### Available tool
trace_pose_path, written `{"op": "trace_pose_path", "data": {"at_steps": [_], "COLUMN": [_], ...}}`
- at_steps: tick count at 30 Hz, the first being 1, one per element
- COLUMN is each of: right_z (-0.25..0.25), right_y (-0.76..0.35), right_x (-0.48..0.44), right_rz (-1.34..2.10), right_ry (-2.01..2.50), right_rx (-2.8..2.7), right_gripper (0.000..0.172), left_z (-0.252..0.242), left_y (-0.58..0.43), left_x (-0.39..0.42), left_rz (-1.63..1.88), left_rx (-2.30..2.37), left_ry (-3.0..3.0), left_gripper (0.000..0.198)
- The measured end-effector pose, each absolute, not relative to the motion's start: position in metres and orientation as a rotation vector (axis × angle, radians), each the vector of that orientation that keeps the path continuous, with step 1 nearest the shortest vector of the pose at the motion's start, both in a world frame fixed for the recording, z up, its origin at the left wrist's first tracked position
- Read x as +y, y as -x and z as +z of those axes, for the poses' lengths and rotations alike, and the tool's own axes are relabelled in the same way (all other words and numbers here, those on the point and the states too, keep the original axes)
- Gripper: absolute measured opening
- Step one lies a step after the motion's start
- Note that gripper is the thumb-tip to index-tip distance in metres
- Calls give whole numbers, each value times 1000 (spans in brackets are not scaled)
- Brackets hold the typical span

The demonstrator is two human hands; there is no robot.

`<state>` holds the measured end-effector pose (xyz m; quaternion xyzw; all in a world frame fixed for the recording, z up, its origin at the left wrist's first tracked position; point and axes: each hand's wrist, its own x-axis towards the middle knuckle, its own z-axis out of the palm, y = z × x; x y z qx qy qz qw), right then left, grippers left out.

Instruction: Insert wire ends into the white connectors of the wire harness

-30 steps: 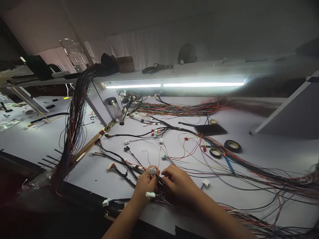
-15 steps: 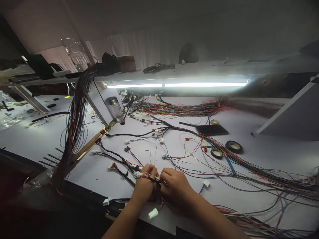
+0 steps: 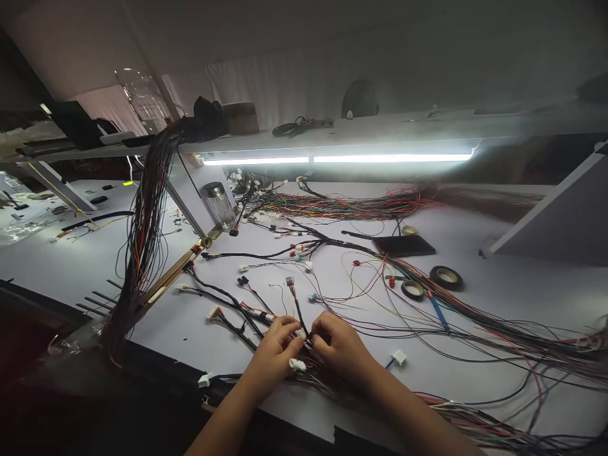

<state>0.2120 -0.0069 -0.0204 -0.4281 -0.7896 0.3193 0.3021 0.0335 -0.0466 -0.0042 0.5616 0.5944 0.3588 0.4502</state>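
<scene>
A thin black-taped branch of a wire harness rises between my hands, with a small connector at its upper end. My right hand is closed, thumb and curled fingers pinching the foot of this branch. Just to the left, my left hand has its fingers bent and thumb drawn in against the same wires; its grip is partly hidden. A white connector hangs by the left thumb. Loose wires run beneath both hands. To the left lie more taped branches and a white multi-pin connector.
Two rolls of black tape and a blue tool lie at right beside a long wire bundle. A dark flat tablet-like object and a glass jar stand farther back. Hanging wires drop from the shelf.
A taped branch with its connector now points up between my hands. The white multi-hole connector at my left hand is no longer seen there, and my left hand has shifted its hold.
</scene>
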Motion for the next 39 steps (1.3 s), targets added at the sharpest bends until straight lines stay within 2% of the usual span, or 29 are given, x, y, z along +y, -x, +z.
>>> {"op": "trace_pose_path", "data": {"at_steps": [3,6,10,12,14,18,23,26,29,36,39], "right_z": [-17,-12,-3,0,1,-3,-6,-6,-3,16,11], "right_y": [-213,-217,-227,-233,-237,-241,-241,-243,-245,-238,-237], "right_x": [-8,-6,3,9,16,33,41,38,31,14,20], "right_rz": [850,808,526,289,125,54,13,-2,-19,-141,-118], "right_ry": [1024,1018,1086,997,897,848,840,873,848,375,549], "right_rx": [-2150,-2086,-2151,-2431,-2650,-2757,-2766,-2737,-2715,-2594,-2537], "right_gripper": [14,23,39,37,26,6,11,15,14,20,17], "left_z": [0,4,5,5,3,-3,-13,-16,-14,-10,-8], "left_y": [-41,-52,-57,-56,-53,-51,-58,-59,-56,-56,-56], "left_x": [-46,-44,-40,-37,-34,-32,-39,-42,-38,-18,-17], "left_rz": [755,686,660,616,580,560,542,631,717,688,698], "left_rx": [1534,1536,1470,1484,1475,1535,1720,1664,1655,1596,1601], "left_ry": [-1592,-1752,-1839,-1819,-1785,-1673,-1862,-1945,-1676,-1435,-1390], "left_gripper": [24,33,39,35,34,39,16,24,27,29,40]}}
